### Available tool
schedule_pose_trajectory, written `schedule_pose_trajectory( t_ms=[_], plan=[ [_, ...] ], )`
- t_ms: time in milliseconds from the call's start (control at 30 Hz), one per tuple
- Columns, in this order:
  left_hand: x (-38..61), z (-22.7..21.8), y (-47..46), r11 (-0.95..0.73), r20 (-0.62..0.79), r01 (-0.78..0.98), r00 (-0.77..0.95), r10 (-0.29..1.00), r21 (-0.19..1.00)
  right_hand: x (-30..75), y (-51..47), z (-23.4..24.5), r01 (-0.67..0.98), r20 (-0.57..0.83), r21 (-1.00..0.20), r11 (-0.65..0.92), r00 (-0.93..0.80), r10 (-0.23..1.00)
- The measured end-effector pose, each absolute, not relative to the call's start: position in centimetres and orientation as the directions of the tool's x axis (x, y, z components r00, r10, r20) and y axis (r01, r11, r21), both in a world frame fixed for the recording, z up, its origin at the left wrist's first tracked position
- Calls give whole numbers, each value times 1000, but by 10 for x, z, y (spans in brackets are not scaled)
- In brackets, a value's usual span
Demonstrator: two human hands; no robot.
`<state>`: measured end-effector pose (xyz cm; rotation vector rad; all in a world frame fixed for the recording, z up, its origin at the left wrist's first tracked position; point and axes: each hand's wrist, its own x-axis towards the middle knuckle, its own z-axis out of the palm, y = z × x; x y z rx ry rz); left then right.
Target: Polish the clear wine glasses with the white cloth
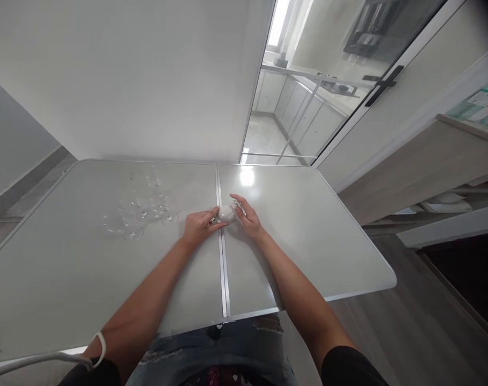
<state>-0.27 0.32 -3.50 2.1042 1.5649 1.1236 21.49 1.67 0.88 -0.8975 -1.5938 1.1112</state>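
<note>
Over the table's middle seam, a small clear wine glass [226, 214] lies sideways between my two hands, with white, crumpled material, like a cloth or tissue, at its right end. My left hand [198, 226] is closed around the glass's left end, where the stem and foot are mostly hidden by the fingers. My right hand [249, 217] grips the white material at the other end, its fingers curled around it. Farther left stand several clear stemmed glasses [143, 213], grouped close together; their outlines are faint against the pale tabletop.
The pale table [308, 230] has metal edging and a metal seam [223, 279] down its middle. A white wall [155, 80] rises behind it, beside a glazed door [292, 118]. Shelving [424, 166] is at the right. A white cable [46, 358] hangs by my left arm.
</note>
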Motion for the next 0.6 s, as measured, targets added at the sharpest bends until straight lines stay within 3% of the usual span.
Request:
schedule_pose_trajectory(
  t_ms=[167,367,500,600],
  plan=[
    [-3,-41,7,-502,581,704,155,799,503,216,22,7,-53,246,-969,243,-348,905],
    [-4,-45,10,-618,770,733,210,603,284,218,33,-8,-318,174,-937,142,-72,982],
    [-2,-47,10,-639,758,726,262,598,254,221,35,-6,-235,225,-943,236,72,972],
    [-1,-45,10,-625,762,738,245,599,255,220,28,1,-95,326,-941,325,2,945]
  ],
)
